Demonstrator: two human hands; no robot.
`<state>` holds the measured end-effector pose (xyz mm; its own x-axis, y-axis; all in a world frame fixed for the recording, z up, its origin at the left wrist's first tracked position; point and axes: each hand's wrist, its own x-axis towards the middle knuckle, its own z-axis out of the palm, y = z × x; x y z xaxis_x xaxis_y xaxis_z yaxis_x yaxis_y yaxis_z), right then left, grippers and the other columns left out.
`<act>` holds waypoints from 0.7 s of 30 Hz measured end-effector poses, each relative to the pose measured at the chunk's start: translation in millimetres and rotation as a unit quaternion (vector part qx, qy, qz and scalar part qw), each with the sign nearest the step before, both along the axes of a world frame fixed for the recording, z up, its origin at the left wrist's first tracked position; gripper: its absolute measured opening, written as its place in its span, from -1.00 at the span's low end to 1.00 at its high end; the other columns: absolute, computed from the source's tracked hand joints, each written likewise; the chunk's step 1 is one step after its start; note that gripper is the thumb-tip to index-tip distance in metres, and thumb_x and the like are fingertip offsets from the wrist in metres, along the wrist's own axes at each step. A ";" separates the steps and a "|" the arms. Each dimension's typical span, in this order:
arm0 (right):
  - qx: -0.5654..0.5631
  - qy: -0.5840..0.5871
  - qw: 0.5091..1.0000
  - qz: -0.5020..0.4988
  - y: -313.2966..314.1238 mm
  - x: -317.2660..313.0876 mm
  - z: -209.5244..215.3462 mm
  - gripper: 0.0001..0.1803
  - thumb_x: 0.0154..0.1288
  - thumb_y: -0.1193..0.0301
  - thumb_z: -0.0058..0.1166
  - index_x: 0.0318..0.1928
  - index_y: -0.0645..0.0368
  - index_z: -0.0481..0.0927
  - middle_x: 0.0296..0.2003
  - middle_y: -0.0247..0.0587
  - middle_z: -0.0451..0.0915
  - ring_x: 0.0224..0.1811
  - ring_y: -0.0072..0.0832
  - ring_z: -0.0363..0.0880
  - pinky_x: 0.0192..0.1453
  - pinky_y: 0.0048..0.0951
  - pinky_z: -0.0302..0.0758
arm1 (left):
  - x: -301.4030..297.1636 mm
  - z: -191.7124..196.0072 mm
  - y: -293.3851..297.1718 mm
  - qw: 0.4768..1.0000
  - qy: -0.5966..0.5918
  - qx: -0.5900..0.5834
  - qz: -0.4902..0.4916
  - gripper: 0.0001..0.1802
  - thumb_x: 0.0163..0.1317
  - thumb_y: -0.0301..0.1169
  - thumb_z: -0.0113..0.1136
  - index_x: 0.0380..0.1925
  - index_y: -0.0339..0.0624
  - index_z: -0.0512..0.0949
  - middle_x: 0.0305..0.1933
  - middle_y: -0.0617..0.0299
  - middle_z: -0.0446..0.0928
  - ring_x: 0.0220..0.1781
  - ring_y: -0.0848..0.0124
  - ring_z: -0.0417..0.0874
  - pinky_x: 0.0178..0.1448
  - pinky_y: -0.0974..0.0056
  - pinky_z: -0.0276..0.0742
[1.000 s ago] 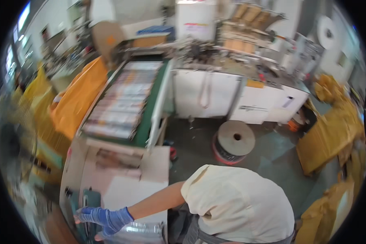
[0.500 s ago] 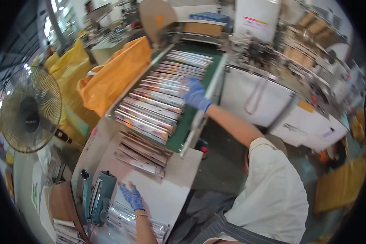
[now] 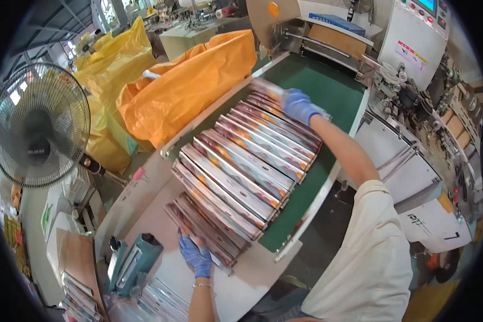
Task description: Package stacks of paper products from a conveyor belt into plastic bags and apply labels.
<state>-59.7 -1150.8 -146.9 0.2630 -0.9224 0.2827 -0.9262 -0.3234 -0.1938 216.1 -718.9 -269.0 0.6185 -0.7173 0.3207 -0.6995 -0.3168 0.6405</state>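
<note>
Packets (image 3: 247, 161), long, flat and glossy, lie shingled in an overlapping row on the green conveyor belt (image 3: 327, 88) that runs from the upper right of the frame down toward the lower centre, where the row spills onto the pale worktop (image 3: 145, 188). The left hand (image 3: 197, 256), in a blue glove, sits at the lower centre with fingers spread flat against the near end of the row. The right hand (image 3: 300, 106), also gloved in blue, reaches to the upper centre and lies over the far end of the row; whether it pinches a packet or only presses on it I cannot tell.

Slippage looks like the main risk: the packets are slick and only lean on one another, so uneven pressure from the two ends could make the row buckle in the middle or fan sideways off the belt edge at the right. The lowest packets already overhang the belt onto the worktop, and a push there could send them toward the teal heat sealer (image 3: 131, 263) at the lower left. The orange bag (image 3: 193, 86) bulging along the left rail could catch a packet end.

Compared with half a second earlier, the view sits closer and more squarely over the belt, the left hand is up against the row's near end instead of lower on the worktop, and the right hand remains at the far end.
</note>
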 end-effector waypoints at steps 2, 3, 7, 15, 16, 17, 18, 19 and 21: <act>0.022 -0.023 0.996 0.089 73.4 50.3 23.2 -0.60 0.11 0.11 -0.06 -0.28 0.19 0.58 -0.24 0.12 0.52 -0.15 -0.08 0.51 -0.06 -0.17 0.45 | 5.4 0.6 -5.3 0.994 0.097 -0.058 0.002 -0.21 0.25 0.15 -0.25 0.24 -0.30 0.12 0.26 -0.02 0.20 0.29 0.15 0.19 0.34 0.19 0.05; 0.018 0.000 0.988 0.153 100.0 59.4 27.8 -0.65 0.12 0.16 -0.07 -0.27 0.17 0.57 -0.22 0.12 0.50 -0.13 -0.08 0.48 -0.02 -0.17 0.43 | 9.8 -5.4 -17.2 0.975 0.188 -0.117 -0.016 -0.24 0.27 0.12 -0.23 0.25 -0.28 0.09 0.27 0.02 0.20 0.28 0.19 0.20 0.34 0.21 0.07; 0.020 -0.045 0.981 0.186 220.1 124.9 42.6 -0.55 0.14 0.12 -0.09 -0.24 0.31 0.51 -0.19 0.12 0.47 -0.10 -0.06 0.43 -0.06 -0.14 0.41 | 31.3 -10.5 -44.2 0.840 0.469 -0.272 -0.035 -0.32 0.26 0.03 -0.09 0.24 -0.17 0.16 0.22 0.17 0.22 0.17 0.38 0.30 0.17 0.32 0.29; 0.305 -0.143 0.919 0.202 284.6 220.2 -36.8 -0.30 0.16 -0.08 -0.17 0.01 0.34 0.39 0.05 0.23 0.38 0.10 -0.14 0.42 0.16 -0.24 0.33 | 41.3 15.5 -16.3 0.938 0.187 -0.017 0.290 0.24 -0.21 0.32 0.19 0.23 -0.47 0.00 0.25 -0.27 0.12 0.31 0.03 0.17 0.33 0.15 0.10; 0.299 -0.205 0.932 0.018 256.5 213.4 -97.8 -0.29 0.16 -0.12 -0.23 0.06 0.25 0.38 0.05 0.16 0.40 0.08 -0.09 0.42 0.15 -0.19 0.32 | 27.5 20.3 -22.0 0.943 0.237 0.041 0.229 0.22 -0.19 0.30 0.18 0.24 -0.44 -0.01 0.27 -0.28 0.08 0.32 -0.04 0.12 0.34 0.14 0.08; 0.193 -0.142 0.970 0.041 262.7 227.3 -121.2 -0.29 0.16 -0.13 -0.25 0.07 0.22 0.38 0.04 0.13 0.42 0.07 -0.07 0.42 0.13 -0.16 0.33 | 40.7 14.3 -9.6 0.945 0.218 0.059 0.237 0.18 -0.16 0.28 0.17 0.23 -0.43 0.01 0.27 -0.28 0.08 0.32 -0.02 0.13 0.34 0.15 0.08; 0.083 -0.077 0.992 0.062 271.2 233.8 -138.4 -0.29 0.16 -0.14 -0.28 0.08 0.18 0.39 0.03 0.10 0.43 0.06 -0.05 0.43 0.11 -0.13 0.34 | 42.5 15.1 2.1 0.945 0.247 0.054 0.207 0.14 -0.14 0.24 0.17 0.23 -0.42 0.02 0.26 -0.28 0.09 0.32 -0.03 0.12 0.33 0.13 0.08; 0.087 -0.068 0.989 0.094 285.7 246.4 -135.3 -0.29 0.16 -0.14 -0.28 0.08 0.18 0.39 0.03 0.10 0.43 0.06 -0.05 0.43 0.11 -0.13 0.34 | 41.4 19.4 16.1 0.943 0.273 0.047 0.185 0.10 -0.11 0.21 0.17 0.23 -0.42 0.03 0.26 -0.27 0.10 0.32 -0.05 0.12 0.33 0.11 0.08; 0.206 -0.052 0.969 0.123 320.5 259.1 -120.9 -0.30 0.17 -0.13 -0.27 0.09 0.18 0.38 0.01 0.11 0.44 0.05 -0.04 0.42 0.12 -0.11 0.32 | 12.4 29.0 34.3 0.966 0.098 0.085 0.225 0.00 -0.04 0.11 0.13 0.22 -0.44 0.04 0.27 -0.26 0.08 0.34 -0.09 0.05 0.36 0.05 -0.01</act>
<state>199.4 -830.3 -267.8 0.4784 -0.8761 -0.0602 -0.8001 -0.4066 -0.4410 228.5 -684.5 -240.0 0.9164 -0.3945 0.0679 -0.3381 -0.6720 0.6589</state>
